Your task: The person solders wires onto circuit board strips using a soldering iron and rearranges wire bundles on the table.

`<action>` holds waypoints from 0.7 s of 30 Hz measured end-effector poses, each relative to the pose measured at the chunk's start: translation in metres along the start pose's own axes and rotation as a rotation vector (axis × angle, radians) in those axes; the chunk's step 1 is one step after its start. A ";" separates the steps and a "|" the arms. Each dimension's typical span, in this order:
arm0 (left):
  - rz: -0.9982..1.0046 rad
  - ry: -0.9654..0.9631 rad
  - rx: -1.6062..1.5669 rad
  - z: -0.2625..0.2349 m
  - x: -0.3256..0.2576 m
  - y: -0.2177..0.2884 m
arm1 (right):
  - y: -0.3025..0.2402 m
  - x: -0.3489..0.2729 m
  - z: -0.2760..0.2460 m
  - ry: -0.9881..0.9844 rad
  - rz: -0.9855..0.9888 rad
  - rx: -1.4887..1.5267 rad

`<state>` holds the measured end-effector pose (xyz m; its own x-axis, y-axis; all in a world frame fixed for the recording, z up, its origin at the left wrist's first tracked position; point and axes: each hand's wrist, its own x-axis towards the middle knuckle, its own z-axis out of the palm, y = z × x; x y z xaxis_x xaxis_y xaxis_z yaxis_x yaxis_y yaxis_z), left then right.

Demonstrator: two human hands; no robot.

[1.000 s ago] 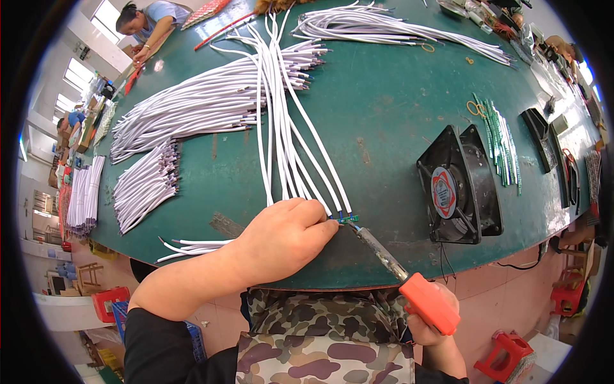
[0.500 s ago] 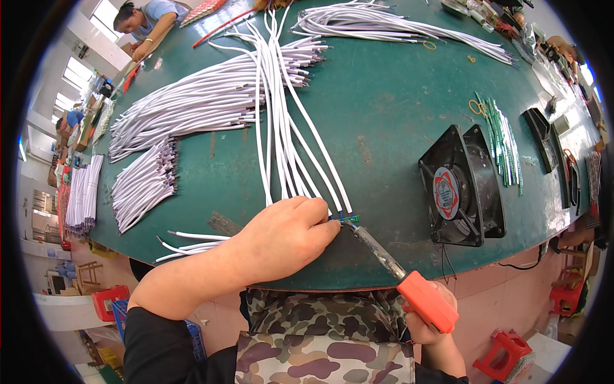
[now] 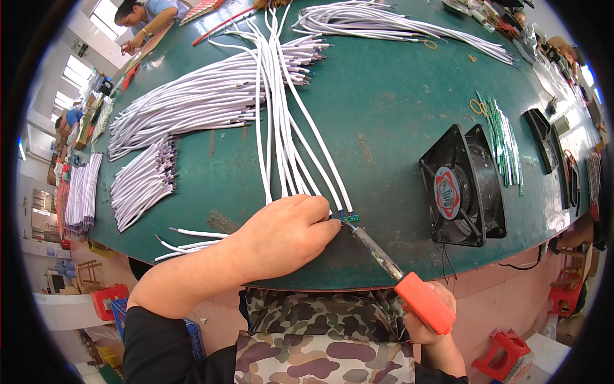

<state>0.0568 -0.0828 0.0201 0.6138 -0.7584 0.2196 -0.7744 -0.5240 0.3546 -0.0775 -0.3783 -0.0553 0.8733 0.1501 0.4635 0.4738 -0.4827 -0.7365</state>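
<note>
My left hand (image 3: 284, 233) is closed near the table's front edge, its fingertips pinching the end of a white cable (image 3: 328, 206) beside a small green circuit board (image 3: 349, 219). The pinch itself is partly hidden under the fingers. Two more white cables reach the board with blue wire ends. In my right hand (image 3: 430, 320) is a soldering iron (image 3: 382, 256) with an orange-red handle; its tip touches or nearly touches the board, too small to tell which. More white cables (image 3: 279, 115) run from the board area toward the far edge, some passing under my left hand.
Bundles of white cables (image 3: 185, 105) lie at left and far right on the green table (image 3: 377, 141). A black fan (image 3: 462, 189) stands right of the iron. Beyond it are green board strips (image 3: 505, 144) and a black tray (image 3: 543, 137). A co-worker (image 3: 150, 19) sits at far left.
The soldering iron's handle has shifted slightly left, its tip staying at the board. My left hand has hardly moved. The co-worker's arms and hands have changed position.
</note>
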 end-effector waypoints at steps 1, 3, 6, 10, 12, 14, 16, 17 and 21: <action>0.002 0.001 0.000 0.000 0.000 0.000 | 0.000 0.002 0.000 0.002 -0.023 0.002; 0.004 0.003 0.000 0.001 0.000 0.000 | -0.001 0.005 -0.001 0.005 -0.046 0.003; 0.002 -0.001 0.000 0.000 0.000 -0.001 | -0.004 0.009 -0.003 -0.041 -0.083 -0.021; -0.003 -0.012 0.002 0.001 0.001 0.000 | -0.004 0.008 -0.001 -0.001 -0.076 -0.014; -0.004 -0.019 0.002 0.001 0.003 0.001 | -0.005 0.008 0.000 0.043 -0.066 -0.001; -0.007 -0.022 -0.001 0.000 0.000 -0.001 | -0.008 0.011 0.002 0.048 -0.064 -0.007; -0.009 -0.021 -0.005 0.000 -0.001 -0.001 | -0.005 0.010 -0.002 0.003 -0.073 -0.006; -0.010 -0.024 -0.009 0.000 0.000 -0.001 | -0.003 0.009 -0.003 -0.039 -0.079 -0.004; -0.005 -0.025 -0.010 -0.001 0.002 -0.001 | 0.000 0.006 0.001 0.038 -0.059 0.062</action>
<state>0.0586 -0.0834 0.0210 0.6133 -0.7655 0.1946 -0.7697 -0.5238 0.3650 -0.0725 -0.3766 -0.0532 0.8393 0.1432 0.5245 0.5315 -0.4191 -0.7361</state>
